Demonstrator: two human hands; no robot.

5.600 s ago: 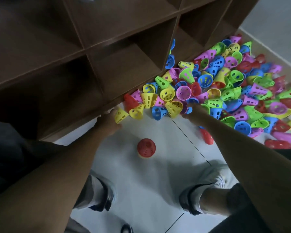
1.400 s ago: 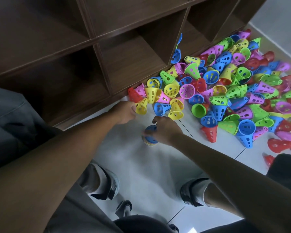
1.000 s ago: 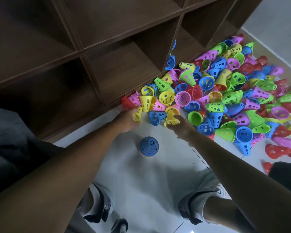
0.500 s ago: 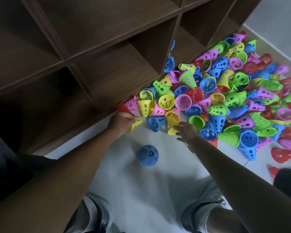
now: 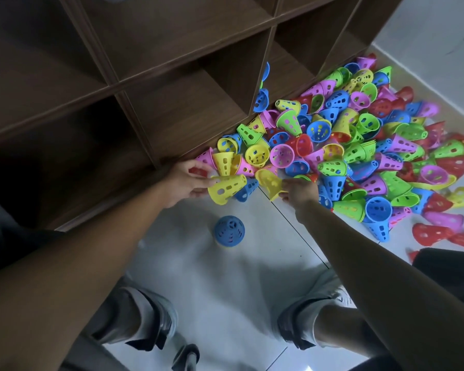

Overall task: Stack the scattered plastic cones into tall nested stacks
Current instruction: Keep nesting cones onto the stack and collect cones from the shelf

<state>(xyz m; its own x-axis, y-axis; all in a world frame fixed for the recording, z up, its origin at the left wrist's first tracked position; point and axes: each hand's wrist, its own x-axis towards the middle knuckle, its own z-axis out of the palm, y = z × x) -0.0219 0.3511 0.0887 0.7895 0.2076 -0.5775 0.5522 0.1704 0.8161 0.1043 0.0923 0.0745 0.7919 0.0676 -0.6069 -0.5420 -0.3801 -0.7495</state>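
A big pile of perforated plastic cones point(image 5: 359, 156) in yellow, pink, green, blue and red covers the floor to the right. My left hand point(image 5: 184, 182) grips a yellow cone point(image 5: 227, 188) at the pile's near left edge, tilted on its side. A red cone point(image 5: 197, 171) shows just under its fingers. My right hand point(image 5: 299, 191) pinches the rim of another yellow cone point(image 5: 269, 183). The two yellow cones are close but apart. A stack topped by a blue cone point(image 5: 229, 231) stands on the white floor just below both hands.
A dark wooden cubby shelf point(image 5: 172, 89) stands behind the pile, with a blue cone point(image 5: 261, 100) leaning at one divider. The white tiled floor point(image 5: 225, 290) lies below. My legs and shoes point(image 5: 156, 319) are at the bottom, either side of the stack.
The stack's top went from red to blue after my right hand set a blue cone on it. Since then both hands reached into the pile and each lifted a yellow cone.
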